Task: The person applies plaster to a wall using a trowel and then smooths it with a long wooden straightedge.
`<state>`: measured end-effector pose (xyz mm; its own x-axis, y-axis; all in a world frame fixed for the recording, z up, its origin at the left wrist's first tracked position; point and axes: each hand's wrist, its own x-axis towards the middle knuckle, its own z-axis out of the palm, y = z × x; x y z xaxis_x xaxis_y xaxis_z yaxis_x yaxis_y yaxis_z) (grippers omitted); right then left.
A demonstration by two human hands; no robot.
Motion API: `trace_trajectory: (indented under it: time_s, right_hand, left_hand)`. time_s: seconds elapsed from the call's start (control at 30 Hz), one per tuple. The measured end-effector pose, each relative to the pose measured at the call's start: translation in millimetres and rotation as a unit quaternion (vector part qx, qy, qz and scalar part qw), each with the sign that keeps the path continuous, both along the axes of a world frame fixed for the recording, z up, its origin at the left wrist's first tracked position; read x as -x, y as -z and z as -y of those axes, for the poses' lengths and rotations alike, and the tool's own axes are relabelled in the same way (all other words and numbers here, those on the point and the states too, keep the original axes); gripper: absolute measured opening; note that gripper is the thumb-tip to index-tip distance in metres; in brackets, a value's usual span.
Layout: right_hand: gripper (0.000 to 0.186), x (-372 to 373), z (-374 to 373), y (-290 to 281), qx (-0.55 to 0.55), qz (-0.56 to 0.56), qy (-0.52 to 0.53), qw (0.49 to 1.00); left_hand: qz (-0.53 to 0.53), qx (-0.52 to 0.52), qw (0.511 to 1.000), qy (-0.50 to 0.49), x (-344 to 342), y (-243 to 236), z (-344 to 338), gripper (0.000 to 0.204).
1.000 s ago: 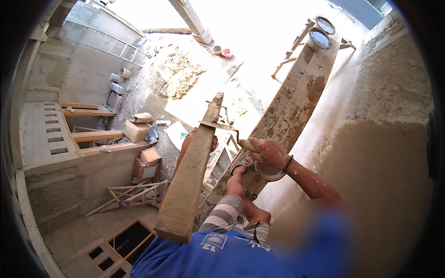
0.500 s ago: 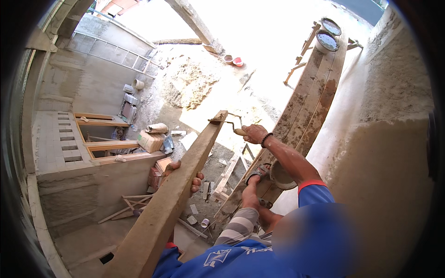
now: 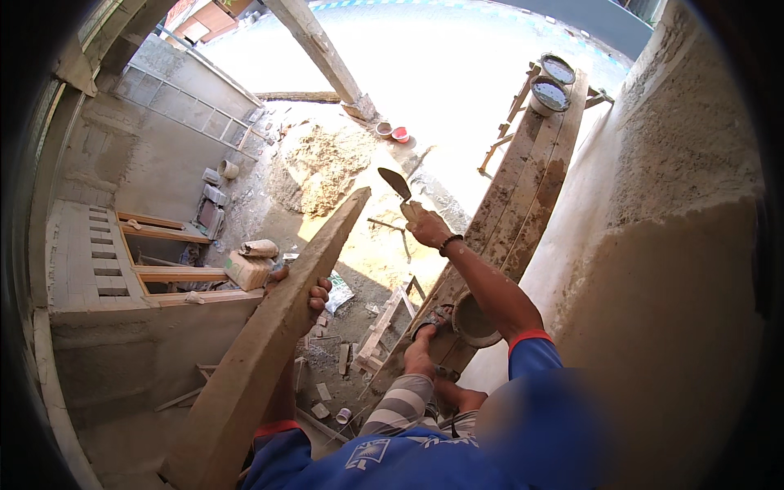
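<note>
My left hand [image 3: 318, 298] is wrapped around a long squared wooden beam [image 3: 269, 335], thumb on one side and fingers on the other. The beam runs from the lower left up to a tip near the middle. My right hand [image 3: 429, 229] holds a trowel [image 3: 394, 181] by its pale handle, its blade raised beyond the beam's tip and apart from it. Under my right forearm, a round bucket [image 3: 474, 321] stands on the plank scaffold [image 3: 514, 212], close to my sandalled foot [image 3: 429, 318].
Two buckets of wet material [image 3: 549, 96] stand at the scaffold's far end. A plastered wall [image 3: 653, 286] rises along the right. On the lower ground lie a sand heap [image 3: 314, 167], paper sacks [image 3: 251, 265] and rubble. A ladder [image 3: 188, 106] leans at the far left wall.
The trowel has come away from the beam's tip and risen, its blade now turned to show its face. The mortar lump at the tip no longer shows. The whole view has shifted slightly.
</note>
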<state>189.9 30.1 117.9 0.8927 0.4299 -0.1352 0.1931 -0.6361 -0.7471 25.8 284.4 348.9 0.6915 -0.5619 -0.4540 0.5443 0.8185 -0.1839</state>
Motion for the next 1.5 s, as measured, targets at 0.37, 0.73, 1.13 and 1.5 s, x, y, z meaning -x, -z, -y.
trace_trajectory:
  time_s: [0.37,0.73,1.13,1.5]
  right_hand:
    - [0.055,25.1,44.7,-151.6,0.008,0.07,-0.071,0.995]
    - [0.061,65.1,2.5,-296.4,-0.174,0.199,-0.149,0.953]
    - [0.049,18.6,-26.9,-373.2,-0.225,0.151,-0.353,0.896]
    - [0.065,57.6,16.2,-392.1,-0.242,0.172,-0.074,0.952]
  left_hand:
    - [-0.036,-0.119,0.989,-0.074,-108.0,88.9,29.8,0.037]
    - [0.237,-0.243,0.936,-0.094,-83.2,73.3,87.2,0.054]
    - [0.461,-0.741,0.478,0.1,-34.6,-60.6,36.1,0.069]
    - [0.422,-0.717,0.489,-0.265,-78.9,-75.7,67.1,0.034]
